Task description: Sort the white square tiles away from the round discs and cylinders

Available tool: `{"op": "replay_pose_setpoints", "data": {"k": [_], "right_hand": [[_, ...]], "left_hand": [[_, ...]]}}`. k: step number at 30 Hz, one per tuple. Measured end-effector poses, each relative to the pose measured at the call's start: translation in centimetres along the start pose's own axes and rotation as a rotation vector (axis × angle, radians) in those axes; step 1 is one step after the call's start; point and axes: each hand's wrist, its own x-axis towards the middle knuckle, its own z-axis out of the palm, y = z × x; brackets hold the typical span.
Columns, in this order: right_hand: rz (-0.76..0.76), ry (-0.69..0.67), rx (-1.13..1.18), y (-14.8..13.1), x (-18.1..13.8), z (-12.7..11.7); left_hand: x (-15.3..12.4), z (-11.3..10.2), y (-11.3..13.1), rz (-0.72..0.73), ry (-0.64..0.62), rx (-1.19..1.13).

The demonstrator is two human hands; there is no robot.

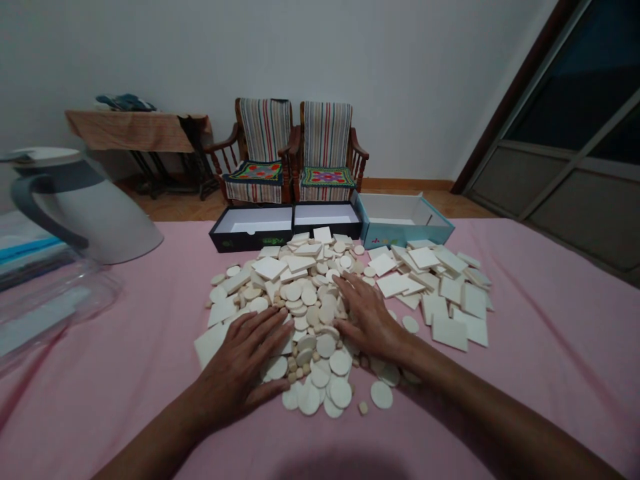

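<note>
A heap of pale wooden discs, square tiles and small cubes covers the middle of the pink cloth. On its left flank rests my left hand, palm down, fingers stretched over tiles and discs. My right hand lies on the heap's right side with fingers extended and thumb apart, touching discs. Between the two hands are many discs and several small wooden cubes. One loose cube and a disc sit nearer to me. To the right spreads a pile of square tiles.
Behind the heap stand two black boxes and a light blue box. A white and grey jug and clear plastic packaging occupy the left. Beyond the pink cloth are two wooden armchairs and a covered table.
</note>
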Motion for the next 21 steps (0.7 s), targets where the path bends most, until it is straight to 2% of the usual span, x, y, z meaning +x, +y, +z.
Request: {"op": "replay_pose_setpoints", "data": {"k": [4, 7, 10, 16, 21], "right_hand": [[-0.195, 0.103, 0.008, -3.6, 1.3, 0.3], [-0.317, 0.005, 0.034, -6.3, 1.9, 1.0], [-0.358, -0.114, -0.061, -8.1, 2.4, 2.0], [-0.333, -0.099, -0.239, -8.8, 2.7, 2.7], [-0.364, -0.090, -0.267, -8.7, 2.5, 2.9]], "left_hand": [[-0.2, -0.1, -0.4, -0.079, 0.039, -0.013], [-0.4, 0.1, -0.7, -0.166, 0.095, -0.011], [-0.7, 0.5, -0.9, -0.207, 0.125, -0.012], [-0.9, 1.0, -1.1, -0.226, 0.109, -0.028], [-0.8, 1.0, -1.2, -0.219, 0.116, -0.017]]}}
